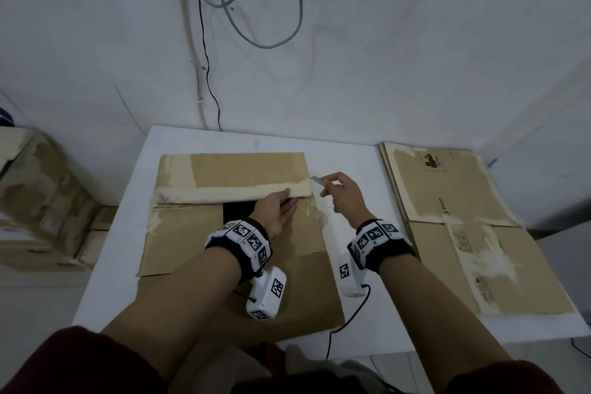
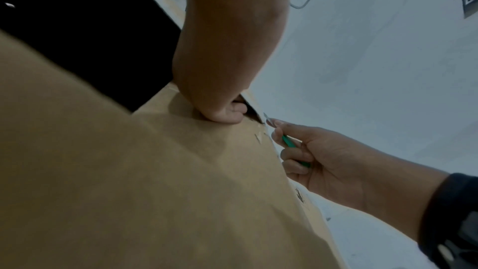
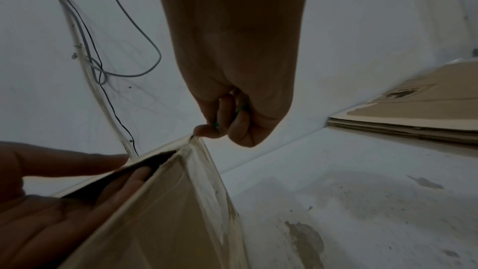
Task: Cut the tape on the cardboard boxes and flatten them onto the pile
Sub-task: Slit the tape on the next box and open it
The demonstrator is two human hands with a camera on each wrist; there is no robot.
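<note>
Heads up, you're pinching that green knife (image 2: 294, 146) in your right hand (image 1: 347, 198) at the box (image 1: 230, 217) corner mid-frame while your flat, open left hand (image 1: 278, 211) is sitting beside the seam, so one slip could be nicking those fingers.

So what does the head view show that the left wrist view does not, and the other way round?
Only the head view shows the pile of flattened boxes at the right, the stacked boxes at the left, the wall cables, and the white tape along the seam.

Only the left wrist view shows the cutter's green handle inside the right hand.

Both show the cardboard box, the left hand on it with fingers at the open seam, the dark opening, and the blade at the box's right corner.
</note>
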